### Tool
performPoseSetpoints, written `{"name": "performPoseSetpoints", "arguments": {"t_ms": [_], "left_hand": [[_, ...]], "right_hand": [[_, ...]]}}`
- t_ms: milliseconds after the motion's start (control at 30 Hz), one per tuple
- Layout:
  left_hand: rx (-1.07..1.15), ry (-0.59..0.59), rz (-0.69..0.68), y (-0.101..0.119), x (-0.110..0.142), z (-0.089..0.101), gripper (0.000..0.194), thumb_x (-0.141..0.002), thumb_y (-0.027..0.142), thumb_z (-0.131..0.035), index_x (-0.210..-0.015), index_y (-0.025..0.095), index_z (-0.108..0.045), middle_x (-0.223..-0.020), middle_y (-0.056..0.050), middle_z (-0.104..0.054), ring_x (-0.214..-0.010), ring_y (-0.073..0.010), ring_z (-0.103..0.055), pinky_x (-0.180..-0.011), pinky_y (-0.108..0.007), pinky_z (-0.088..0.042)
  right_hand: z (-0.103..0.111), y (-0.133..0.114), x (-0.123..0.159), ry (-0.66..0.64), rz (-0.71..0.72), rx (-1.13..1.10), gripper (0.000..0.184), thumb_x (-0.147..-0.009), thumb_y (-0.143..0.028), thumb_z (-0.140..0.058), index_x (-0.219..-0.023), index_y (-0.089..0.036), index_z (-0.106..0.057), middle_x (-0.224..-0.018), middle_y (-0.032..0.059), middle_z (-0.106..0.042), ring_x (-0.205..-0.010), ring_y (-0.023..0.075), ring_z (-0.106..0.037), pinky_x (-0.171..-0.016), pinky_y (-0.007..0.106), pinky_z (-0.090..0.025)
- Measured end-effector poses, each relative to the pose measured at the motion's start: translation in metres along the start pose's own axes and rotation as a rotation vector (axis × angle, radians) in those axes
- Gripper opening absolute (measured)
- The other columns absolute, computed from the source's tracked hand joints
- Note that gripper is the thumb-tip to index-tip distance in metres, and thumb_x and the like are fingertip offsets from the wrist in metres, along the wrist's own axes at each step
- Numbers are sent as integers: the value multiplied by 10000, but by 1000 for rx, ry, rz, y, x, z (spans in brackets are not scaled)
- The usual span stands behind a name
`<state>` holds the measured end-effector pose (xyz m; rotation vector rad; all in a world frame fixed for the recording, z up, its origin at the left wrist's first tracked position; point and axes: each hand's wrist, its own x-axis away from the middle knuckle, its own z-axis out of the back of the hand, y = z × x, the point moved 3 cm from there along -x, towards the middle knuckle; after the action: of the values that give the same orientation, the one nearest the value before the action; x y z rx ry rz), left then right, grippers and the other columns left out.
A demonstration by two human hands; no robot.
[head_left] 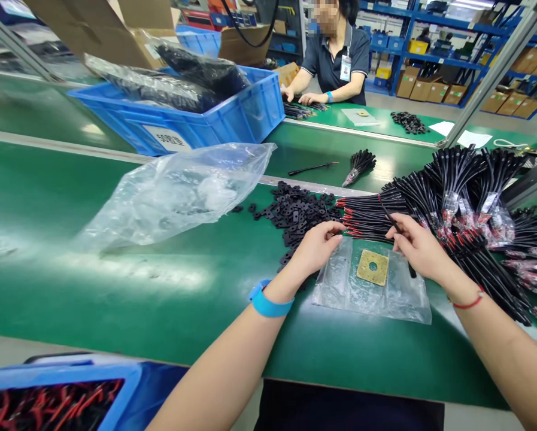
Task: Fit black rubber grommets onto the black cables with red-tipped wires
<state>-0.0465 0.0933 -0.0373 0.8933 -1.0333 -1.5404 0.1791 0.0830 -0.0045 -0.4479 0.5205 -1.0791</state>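
My right hand (414, 245) pinches a thin black cable (412, 269), which slants across my fingers, its lower end over a clear plastic bag (331, 287). On that bag lies a yellowish square plate (372, 267) with a round hole in its middle. My left hand (319, 245) is closed, thumb and forefinger nearly together beside the red tips of a row of black cables (376, 209); whatever they hold is too small to make out. Just behind my left hand spreads a heap of small black flat pieces (295, 209) with holes.
Bundled black cables (470, 191) are piled at right. A crumpled plastic bag (173, 197) lies at left, before a blue bin (232, 120). Another blue bin (133, 389) with red and black wires stands at lower left. A co-worker (335, 60) handles cables across the bench.
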Motion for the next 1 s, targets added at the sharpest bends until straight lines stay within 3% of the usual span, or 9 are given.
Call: {"name": "performPoseSetpoints", "arguments": {"t_ms": [67, 200, 300, 400, 567, 667, 767, 900, 1000], "left_hand": [[230, -61, 105, 1, 2, -8, 223, -813, 137, -490, -1009, 126, -597, -733, -16, -595, -609, -120, -570, -630, -286, -487], [518, -152, 215, 8, 9, -20, 198, -804, 116, -507, -985, 107, -587, -861, -57, -644, -655, -104, -610, -652, -274, -506], [535, -198, 222, 12, 14, -25, 209, -788, 138, -555, -992, 110, -588, -833, -48, -648, -658, -105, -612, -635, -265, -501], [479, -225, 234, 13, 17, -28, 254, -774, 159, -585, -1023, 111, -600, -727, -12, -617, -605, -95, -579, -588, -248, -480], [485, -215, 234, 15, 19, -30, 245, -743, 172, -631, -984, 136, -616, -792, -8, -608, -654, -99, -581, -616, -253, -489], [533, -208, 251, 16, 19, -30, 233, -782, 191, -599, -1008, 138, -610, -808, -13, -617, -699, -113, -614, -706, -289, -512], [556, -198, 258, 16, 18, -32, 214, -792, 186, -591, -998, 134, -615, -809, -18, -625, -703, -119, -628, -707, -290, -520], [597, -244, 267, 17, 22, -38, 208, -772, 190, -633, -969, 127, -606, -772, -21, -647, -656, -112, -620, -660, -269, -516], [638, -298, 293, 18, 27, -44, 230, -776, 217, -650, -981, 128, -597, -746, -28, -668, -636, -116, -627, -649, -263, -509]], "right_hand": [[9, -8, 14, -43, -12, -181, 512, -906, -170, -339, -1412, -224, -289, -1042, 59, -611, -617, 99, -562, -613, 271, -489], [7, -9, 37, -137, 8, -7, 342, -925, -232, -393, -1205, -239, -589, -946, 47, -619, -795, 148, -596, -741, 304, -498], [-12, 1, 51, -190, 25, 218, 344, -925, -177, -384, -1182, -229, -606, -932, 49, -608, -831, 159, -597, -761, 297, -496], [-29, 4, 60, -214, 79, 481, 371, -911, -138, -400, -1225, -229, -577, -900, 53, -600, -714, 143, -576, -646, 254, -483], [-38, -5, 58, -205, 166, 708, 317, -871, -113, -487, -1137, -198, -636, -865, 82, -601, -749, 190, -570, -582, 262, -447], [-33, 1, 56, -173, 96, 579, 291, -902, -132, -450, -1098, -207, -651, -857, 70, -619, -757, 185, -583, -651, 282, -472], [-21, 8, 59, -102, 17, 292, 298, -944, -172, -380, -1104, -203, -629, -890, 59, -643, -808, 176, -606, -728, 293, -491], [-8, 0, 67, -41, 62, -28, 303, -965, -215, -351, -1151, -180, -588, -864, 60, -636, -803, 168, -606, -715, 295, -494], [-8, -8, 71, -65, 90, -65, 303, -963, -211, -357, -1161, -187, -584, -825, 50, -619, -746, 164, -593, -660, 292, -481]]}}
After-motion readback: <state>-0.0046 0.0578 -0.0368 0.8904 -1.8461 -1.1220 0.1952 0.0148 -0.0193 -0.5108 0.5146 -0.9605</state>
